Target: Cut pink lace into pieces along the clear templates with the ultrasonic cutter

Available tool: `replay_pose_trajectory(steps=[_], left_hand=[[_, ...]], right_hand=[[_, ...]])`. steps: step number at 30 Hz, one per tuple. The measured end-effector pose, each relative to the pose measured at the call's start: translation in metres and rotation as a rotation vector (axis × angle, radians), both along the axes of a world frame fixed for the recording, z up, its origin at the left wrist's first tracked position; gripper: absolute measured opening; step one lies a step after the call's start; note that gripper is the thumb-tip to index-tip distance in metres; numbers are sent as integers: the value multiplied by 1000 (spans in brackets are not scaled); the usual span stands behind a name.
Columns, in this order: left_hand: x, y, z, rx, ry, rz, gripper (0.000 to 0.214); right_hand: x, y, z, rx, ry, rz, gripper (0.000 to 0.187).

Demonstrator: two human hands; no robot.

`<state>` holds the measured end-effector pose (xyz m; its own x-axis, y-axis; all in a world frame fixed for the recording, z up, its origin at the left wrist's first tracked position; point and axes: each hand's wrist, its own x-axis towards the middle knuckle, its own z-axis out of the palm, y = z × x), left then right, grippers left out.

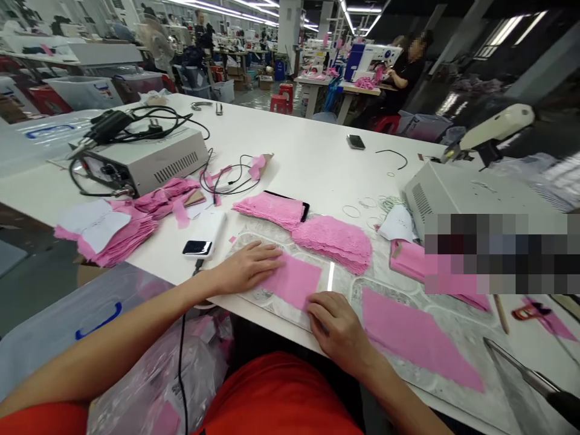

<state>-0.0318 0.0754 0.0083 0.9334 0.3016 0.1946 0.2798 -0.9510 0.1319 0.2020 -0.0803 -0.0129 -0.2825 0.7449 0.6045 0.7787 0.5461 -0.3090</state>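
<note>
A small pink fabric piece (295,281) lies flat on a clear patterned mat (399,284) at the near edge of the white table (308,151). My left hand (247,266) rests on the piece's left edge, fingers stretched flat. My right hand (338,329) presses on its near right corner with fingers curled down; I cannot make out anything inside them. A longer pink fabric strip (417,338) lies on the mat just right of my right hand. Behind the piece sit two stacks of pink pieces (333,241).
A grey control box (149,160) with black cables stands at the left, beside pink scraps and paper (104,229). A phone (198,248) lies near my left hand. Scissors (530,377) lie at the right edge. A person sits at a sewing machine (371,60) behind the table.
</note>
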Motion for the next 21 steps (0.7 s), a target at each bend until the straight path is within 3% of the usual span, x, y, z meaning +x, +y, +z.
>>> replay_pose_trajectory(steps=[6,10,14,16,18,21], left_hand=[[28,-2,-9,52,63,-87,40],[30,10,-10,59,68,-92,43],[44,6,1,58,66,-131,45],[64,-2,7,60,38,-204,43],[94,-12,11,54,19,-303,42],[144,-27,14,23,51,-434,40]], right_hand=[[28,-27,12,44,118,-151,29],[76,-75,14,105,194,-419,29],[120,-140,-3,67,338,-793,14],[134,-165,-13,-9,556,-989,11],[142,-181,-21,-39,790,-1138,20],[149,-188,-25,83,1033,-1227,36]])
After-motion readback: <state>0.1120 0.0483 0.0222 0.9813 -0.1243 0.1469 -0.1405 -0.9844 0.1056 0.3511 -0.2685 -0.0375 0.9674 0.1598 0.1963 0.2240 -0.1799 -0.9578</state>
